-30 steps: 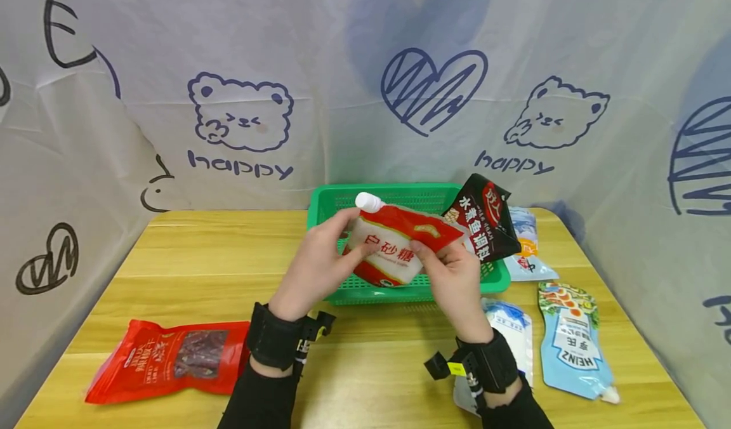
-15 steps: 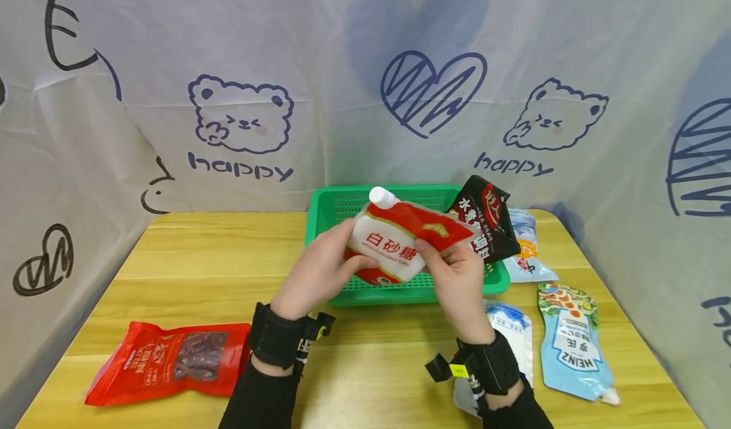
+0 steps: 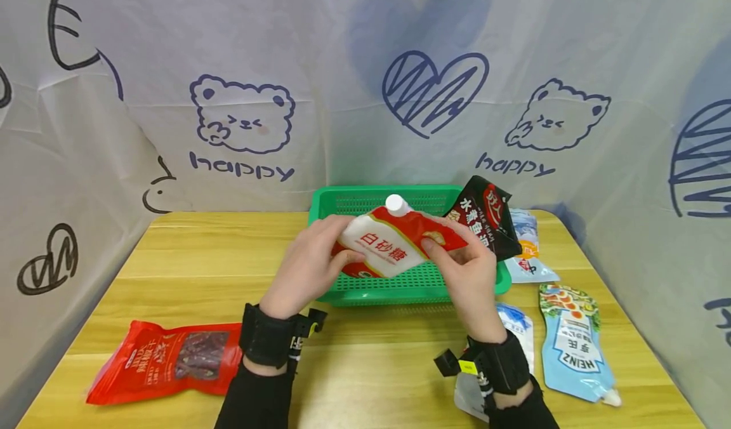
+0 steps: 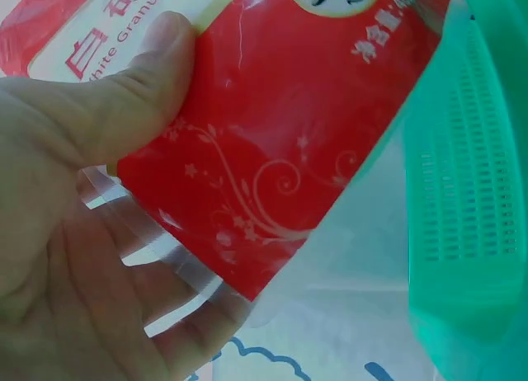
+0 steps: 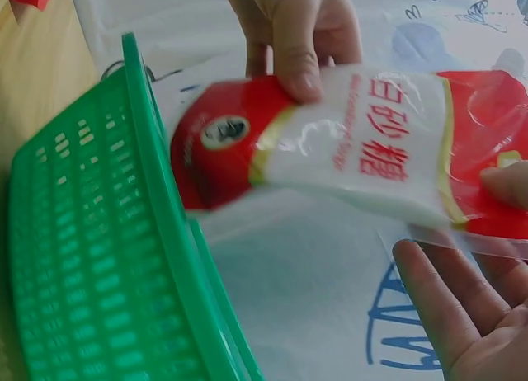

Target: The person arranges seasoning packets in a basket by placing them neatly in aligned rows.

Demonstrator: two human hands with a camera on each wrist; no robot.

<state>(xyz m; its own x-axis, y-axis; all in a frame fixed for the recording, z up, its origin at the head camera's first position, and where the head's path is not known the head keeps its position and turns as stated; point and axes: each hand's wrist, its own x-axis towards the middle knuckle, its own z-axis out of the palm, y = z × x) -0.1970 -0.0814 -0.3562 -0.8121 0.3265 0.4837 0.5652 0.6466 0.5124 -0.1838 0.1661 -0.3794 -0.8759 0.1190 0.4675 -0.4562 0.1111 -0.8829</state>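
Observation:
A red and white pouch of white granulated sugar [image 3: 384, 248] with a white screw cap [image 3: 398, 205] is held up over the green basket [image 3: 394, 297]. My left hand [image 3: 311, 261] grips its left end, thumb on the printed front. My right hand [image 3: 469, 277] pinches the red spout end, thumb across the front. In the left wrist view, the fingers of the left hand [image 4: 91, 150] lie behind the clear edge of the pouch [image 4: 272, 142]. The right wrist view shows the right hand's fingers [image 5: 441, 303] spread below the pouch [image 5: 363, 142].
A black seasoning packet [image 3: 485, 219] leans on the basket's right end. Behind it lies a blue and white packet [image 3: 528, 248]. A light-blue Heinz pouch [image 3: 577, 340] lies at right, a white pouch [image 3: 518, 327] under my right forearm. A red bag [image 3: 177, 359] lies at left.
The sugar pouch has tilted, its cap moving right and turning toward the camera, its left end rising. My hands have moved slightly apart, both still holding it.

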